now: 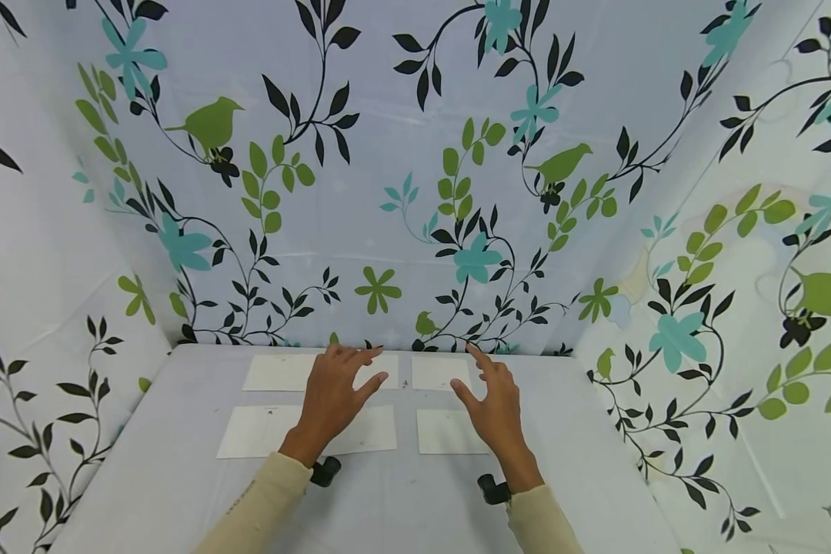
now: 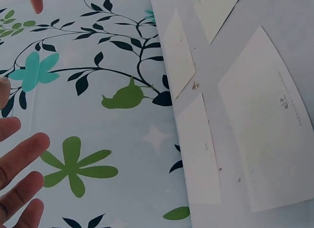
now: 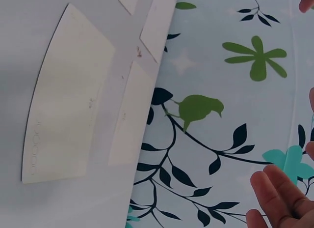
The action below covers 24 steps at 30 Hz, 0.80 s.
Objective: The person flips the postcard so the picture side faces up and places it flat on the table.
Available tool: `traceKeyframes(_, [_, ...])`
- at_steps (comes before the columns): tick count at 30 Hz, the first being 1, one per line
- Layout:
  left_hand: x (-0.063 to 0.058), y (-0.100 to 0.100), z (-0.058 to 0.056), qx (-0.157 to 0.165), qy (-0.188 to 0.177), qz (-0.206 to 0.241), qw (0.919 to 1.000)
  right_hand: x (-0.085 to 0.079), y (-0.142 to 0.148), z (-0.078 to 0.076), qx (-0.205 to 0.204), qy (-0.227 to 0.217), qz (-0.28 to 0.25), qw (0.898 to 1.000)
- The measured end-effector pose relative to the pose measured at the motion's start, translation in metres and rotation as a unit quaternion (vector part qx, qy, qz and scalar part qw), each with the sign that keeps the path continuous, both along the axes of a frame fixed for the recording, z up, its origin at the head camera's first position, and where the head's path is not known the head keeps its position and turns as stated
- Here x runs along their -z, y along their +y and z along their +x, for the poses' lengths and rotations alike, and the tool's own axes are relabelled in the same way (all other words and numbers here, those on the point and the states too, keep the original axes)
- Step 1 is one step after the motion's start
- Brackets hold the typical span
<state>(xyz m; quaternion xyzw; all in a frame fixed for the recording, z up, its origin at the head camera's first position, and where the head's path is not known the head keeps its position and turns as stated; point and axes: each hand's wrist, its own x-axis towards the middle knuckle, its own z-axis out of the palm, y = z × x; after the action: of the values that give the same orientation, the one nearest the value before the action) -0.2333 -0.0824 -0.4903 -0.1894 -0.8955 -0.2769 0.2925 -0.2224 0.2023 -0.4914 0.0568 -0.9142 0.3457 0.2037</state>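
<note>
My left hand point(image 1: 334, 392) hovers over the left group of pale cards, fingers spread and pointing at the back wall, nothing in its grasp. Opposite it, my right hand point(image 1: 495, 400) is held over the right-hand cards, thumb apart from loosely bent fingers, also holding nothing. Under and around the hands, the cards lie in two rows: a front left card point(image 1: 252, 432), a back left card point(image 1: 280, 373), a back right card point(image 1: 440, 372) and a front right card point(image 1: 446, 432) show, partly covered by the hands. Small dark marks dot a large card point(image 2: 270, 125) in the left wrist view.
The cards lie on a white-covered table point(image 1: 415, 508). Behind it rises a cloth point(image 1: 360, 200) printed with leaves, flowers and birds, with similar cloth point(image 1: 734, 254) at the sides. Small black wrist devices sit by both sleeves, one point(image 1: 325, 471) on the left.
</note>
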Motion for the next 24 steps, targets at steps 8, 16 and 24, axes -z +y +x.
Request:
traceKeyframes(8, [0.016, 0.015, 0.002, 0.0, -0.037, 0.043, 0.9984, 0.012, 0.011, 0.002, 0.014, -0.011, -0.015, 1.0])
traceKeyframes(16, [0.024, 0.032, 0.008, 0.011, -0.1, 0.096, 0.9902, 0.023, 0.021, 0.004, 0.021, -0.032, -0.032, 0.999])
traceKeyframes(24, [0.044, 0.046, 0.009, 0.004, -0.13, 0.109, 0.9855, 0.04, 0.031, 0.004, 0.027, -0.046, -0.05, 0.997])
